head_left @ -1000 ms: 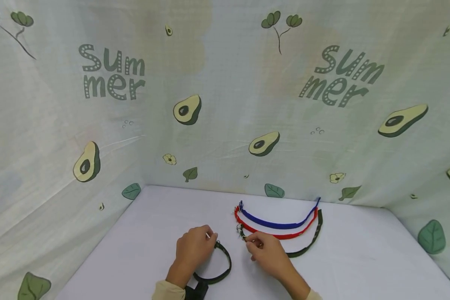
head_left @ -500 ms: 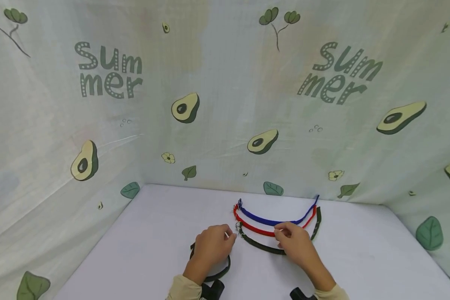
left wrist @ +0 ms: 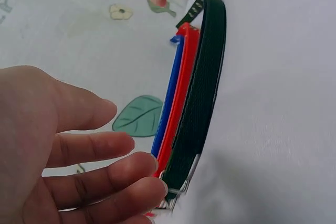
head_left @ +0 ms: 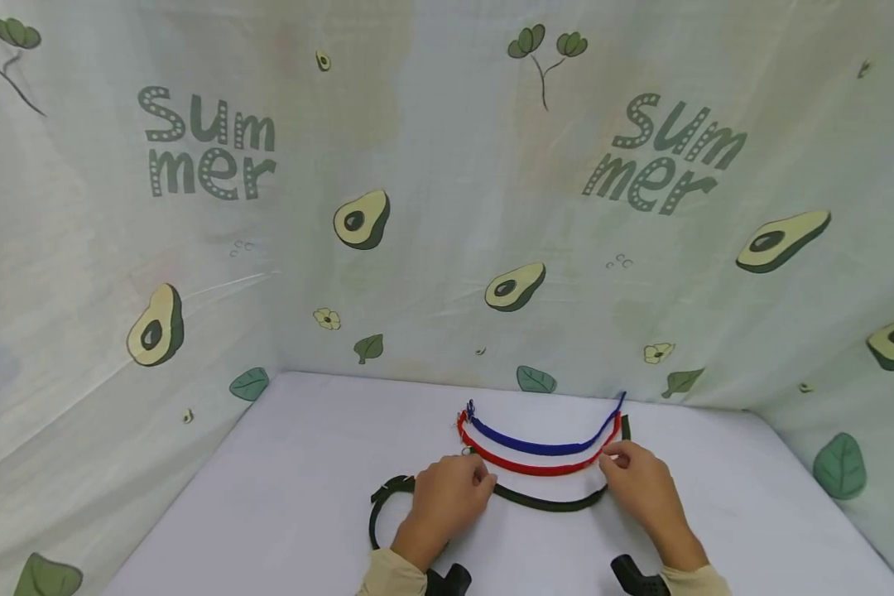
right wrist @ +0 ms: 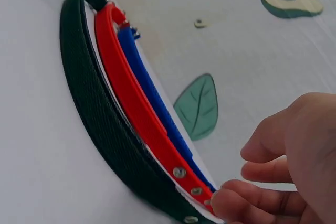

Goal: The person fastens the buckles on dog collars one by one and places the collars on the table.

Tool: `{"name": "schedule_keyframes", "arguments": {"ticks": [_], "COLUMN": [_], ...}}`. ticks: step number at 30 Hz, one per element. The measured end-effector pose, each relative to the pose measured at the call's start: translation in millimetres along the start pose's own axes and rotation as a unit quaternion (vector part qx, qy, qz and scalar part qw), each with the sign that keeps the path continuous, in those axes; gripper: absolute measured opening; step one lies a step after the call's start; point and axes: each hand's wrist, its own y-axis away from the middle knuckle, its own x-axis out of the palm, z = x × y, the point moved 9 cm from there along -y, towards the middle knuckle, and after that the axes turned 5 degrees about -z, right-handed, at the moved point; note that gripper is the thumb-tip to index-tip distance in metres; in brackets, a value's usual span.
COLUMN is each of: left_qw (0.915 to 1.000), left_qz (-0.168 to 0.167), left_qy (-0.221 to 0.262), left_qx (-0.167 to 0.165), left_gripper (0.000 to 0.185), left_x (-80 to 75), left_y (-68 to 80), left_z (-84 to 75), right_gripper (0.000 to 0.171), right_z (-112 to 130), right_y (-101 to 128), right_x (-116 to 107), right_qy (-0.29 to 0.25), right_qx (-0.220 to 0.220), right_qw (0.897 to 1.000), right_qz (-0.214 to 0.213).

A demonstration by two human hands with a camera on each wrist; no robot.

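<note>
L hand at buckle end of dark green collar, fingertips curled onto metal buckle, pinching it. R hand at opposite, holed end of same collar, thumb and fingers closed on strap ends near red collar; exact strap pinched hard to tell. Green collar lying curved on white table, nearest person; red just behind, blue collar behind that, all three nested close. Second dark collar looped on table beside L wrist. Avocado-print cloth at back.
</note>
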Motion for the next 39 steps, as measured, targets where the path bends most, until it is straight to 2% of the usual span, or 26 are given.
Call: {"name": "schedule_keyframes", "arguments": {"ticks": [5,10,15,20,25,29,35,39], "left_qw": [1.0,0.9996,0.9986,0.9988,0.9986,0.9987,0.9986,0.9986], "left_qz": [0.004,0.028,0.052,0.036,0.036,0.032,0.025,0.029], "left_qy": [-0.001,-0.002,-0.014,-0.032,-0.039,-0.039,-0.043,-0.044], "left_qx": [0.008,0.006,0.0,0.005,0.002,0.005,0.017,0.004], "left_gripper": [0.014,0.019,0.022,0.024,0.025,0.024,0.022,0.022], "left_x": [8.1,19.1,26.9,26.1,29.5,32.4,33.4,34.5], "left_y": [-0.3,-0.3,1.5,3.3,2.0,-0.1,0.2,1.5], "left_z": [-7.2,-12.3,-12.8,-9.7,-8.0,-6.8,-7.8,-4.6], "right_gripper": [0.029,0.031,0.04,0.046,0.046,0.043,0.035,0.03], "right_z": [-17,-28,-35,-38,-36,-33,-38,-40], "right_y": [-5,-6,-5,-4,-5,-6,-5,-4], "right_x": [-1,4,12,16,15,14,15,19], "right_qy": [0.013,0.009,-0.003,-0.001,0.011,0.018,0.023,0.025], "right_qx": [0.022,0.03,0.034,0.043,0.029,0.02,0.033,0.036], "right_qw": [1.0,0.999,0.999,0.999,0.999,1.0,0.999,0.999], "right_qz": [0.009,0.01,0.014,0.017,0.014,0.009,0.007,0.005]}}
